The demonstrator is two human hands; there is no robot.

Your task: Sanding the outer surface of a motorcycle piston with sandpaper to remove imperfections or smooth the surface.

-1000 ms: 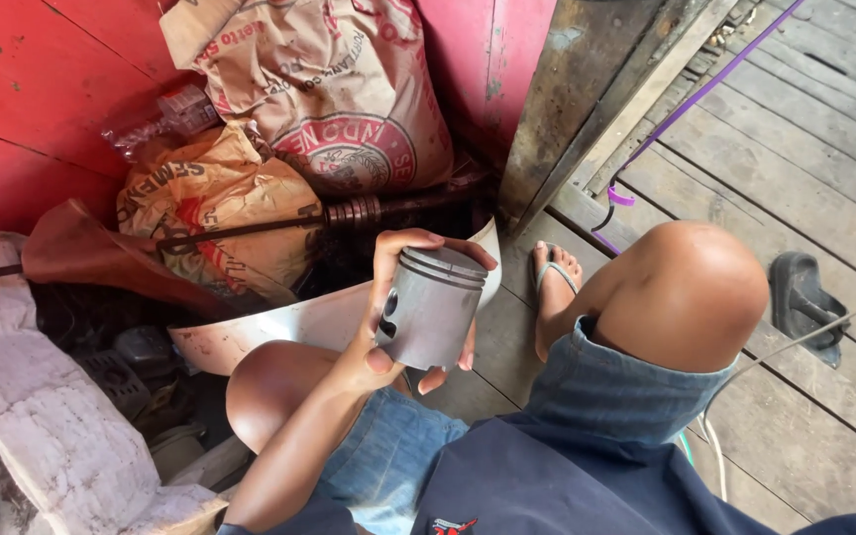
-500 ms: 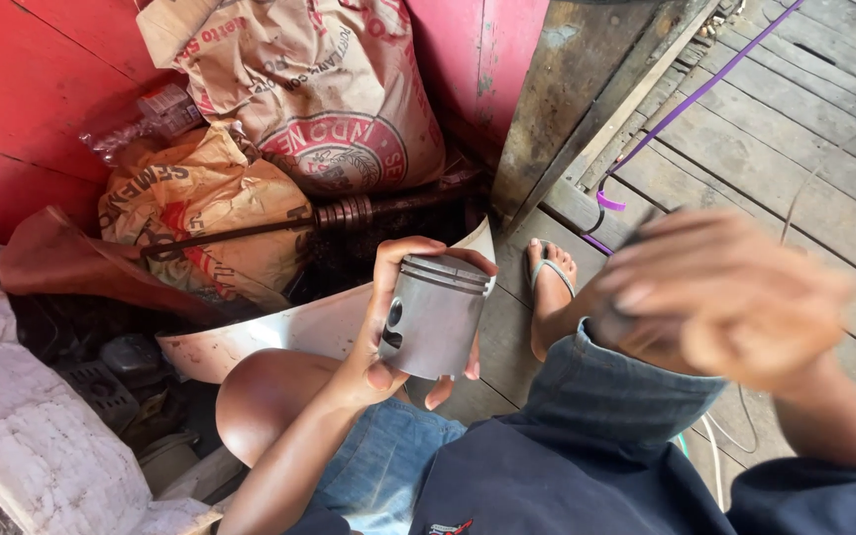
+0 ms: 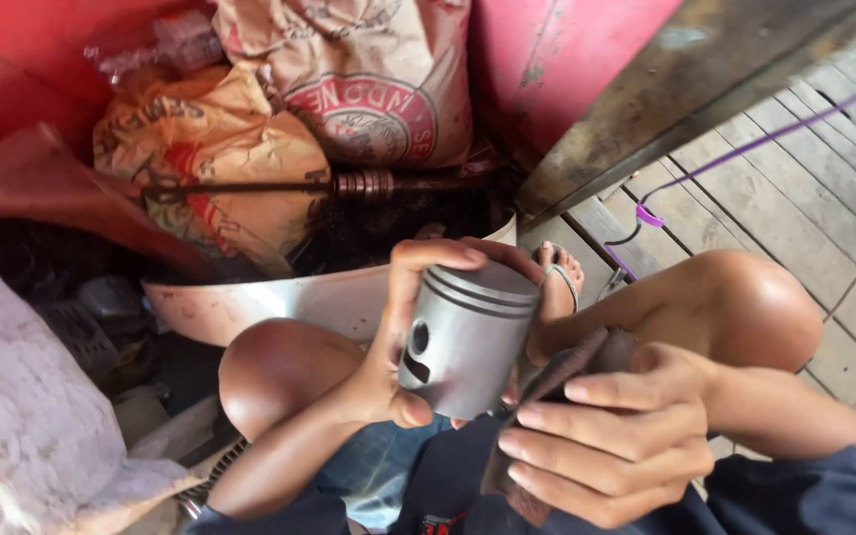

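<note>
Piston (image 3: pixel 463 337), grey metal with ring grooves near its crown and a round pin hole in its side, held at centre above the person's lap; left hand (image 3: pixel 403 337) wraps it, thumb pressed low, fingers curled over the far rim. Right hand (image 3: pixel 611 436), near right, pinches a dark worn sheet (image 3: pixel 547 386) just beside the piston. Printed paper sacks (image 3: pixel 349 89) lie far left against a red wall (image 3: pixel 567 59)

Matte grey piston (image 3: pixel 465 340), ringed with darker grooves near the crown, against a red painted wall (image 3: pixel 567 69). Behind the piston, tan paper sacks (image 3: pixel 349 79) with a red circular emblem. Right of the piston, weathered grey-brown floorboards (image 3: pixel 795 208) crossed by a purple cord (image 3: pixel 745 149). Below the piston, blue denim shorts (image 3: pixel 369 476).
</note>
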